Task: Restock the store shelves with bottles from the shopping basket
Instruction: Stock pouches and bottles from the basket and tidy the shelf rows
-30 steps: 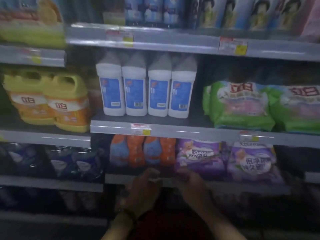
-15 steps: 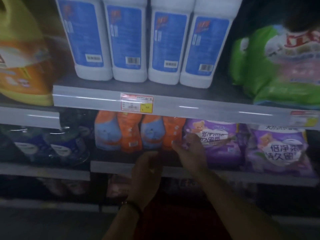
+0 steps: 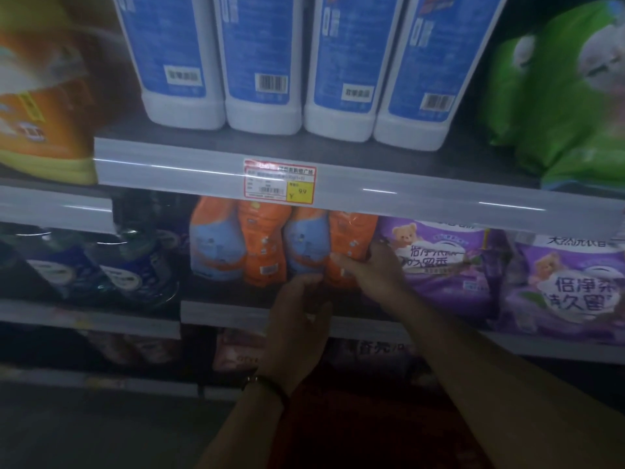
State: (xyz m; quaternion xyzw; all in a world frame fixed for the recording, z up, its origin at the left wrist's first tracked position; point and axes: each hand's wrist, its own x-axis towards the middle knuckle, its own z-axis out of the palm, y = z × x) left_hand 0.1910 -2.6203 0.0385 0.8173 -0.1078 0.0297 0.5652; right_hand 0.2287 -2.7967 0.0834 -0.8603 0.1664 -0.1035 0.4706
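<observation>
Right hand (image 3: pixel 375 270) grips orange bottle (image 3: pixel 351 231), left hand (image 3: pixel 297 319) at shelf edge (image 3: pixel 226 313)

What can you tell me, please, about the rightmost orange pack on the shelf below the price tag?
The rightmost orange pack looks like glossy plastic with small pale print; bottle or pouch, the dim light hides. It stands upright on the lower shelf, top hidden behind the rail above, squeezed between a blue-fronted pack and a purple bag. The right hand grips it, thumb across its front; the left hand curls near its base, contact unclear.
</observation>
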